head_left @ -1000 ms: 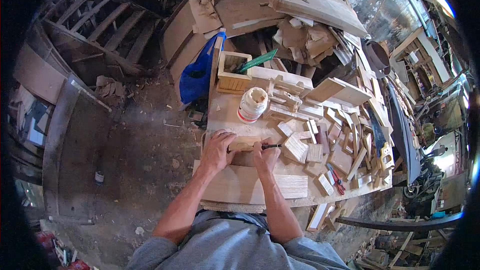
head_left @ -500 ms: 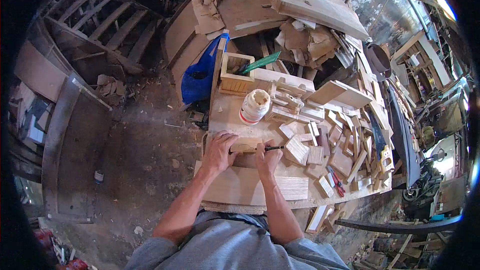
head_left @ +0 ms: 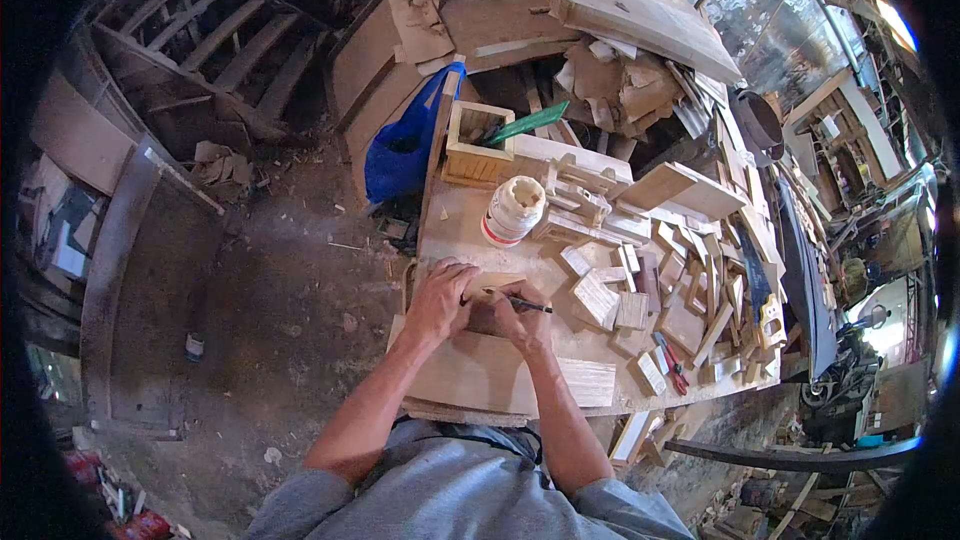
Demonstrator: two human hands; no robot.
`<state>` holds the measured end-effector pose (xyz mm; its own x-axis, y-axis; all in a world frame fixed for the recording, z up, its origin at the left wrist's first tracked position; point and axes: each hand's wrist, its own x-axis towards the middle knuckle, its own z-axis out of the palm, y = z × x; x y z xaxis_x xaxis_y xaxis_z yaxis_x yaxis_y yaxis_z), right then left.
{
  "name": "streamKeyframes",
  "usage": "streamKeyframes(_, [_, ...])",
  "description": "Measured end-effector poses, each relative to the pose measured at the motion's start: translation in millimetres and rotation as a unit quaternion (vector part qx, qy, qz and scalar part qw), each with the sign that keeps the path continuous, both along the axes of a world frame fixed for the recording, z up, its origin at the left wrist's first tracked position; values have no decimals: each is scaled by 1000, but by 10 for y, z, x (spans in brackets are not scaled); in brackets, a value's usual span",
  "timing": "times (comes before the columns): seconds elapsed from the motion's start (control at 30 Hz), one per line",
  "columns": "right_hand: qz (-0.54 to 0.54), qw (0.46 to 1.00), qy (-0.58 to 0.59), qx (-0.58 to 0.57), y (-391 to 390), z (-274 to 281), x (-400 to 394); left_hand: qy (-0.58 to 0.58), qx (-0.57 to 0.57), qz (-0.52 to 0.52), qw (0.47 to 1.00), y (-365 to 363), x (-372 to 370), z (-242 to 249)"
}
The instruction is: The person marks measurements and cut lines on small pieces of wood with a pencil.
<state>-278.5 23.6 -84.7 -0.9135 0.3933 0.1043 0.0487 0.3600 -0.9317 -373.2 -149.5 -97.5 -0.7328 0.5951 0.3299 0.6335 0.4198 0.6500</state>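
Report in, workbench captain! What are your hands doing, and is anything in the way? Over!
Left hand at small wood piece. Right hand gripping dark pen-like tool. White jar beyond, not blocking. Over.

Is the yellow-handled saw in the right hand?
No, the right hand holds a slim dark tool, and the saw lies beside the wood blocks.

There is one black pen [head_left: 532,305], one jar [head_left: 514,212], one wooden box [head_left: 474,169], one green strip [head_left: 532,123], one blue bag [head_left: 398,158], one saw [head_left: 771,325] and one staircase [head_left: 222,35].
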Motion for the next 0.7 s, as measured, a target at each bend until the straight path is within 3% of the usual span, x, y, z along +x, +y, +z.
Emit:
streamKeyframes(0.5, [18,1000,-3,6,8,-65,-72,-12,-3,-6,1000,-5,39,76])
streamKeyframes(0.6, [19,999,-29,-40,30,-106,-64,-2,-11,2,1000,11,35,27])
streamKeyframes(0.7, [16,999,-30,0,12,-33,-55,2,-17,8,1000,6,42,13])
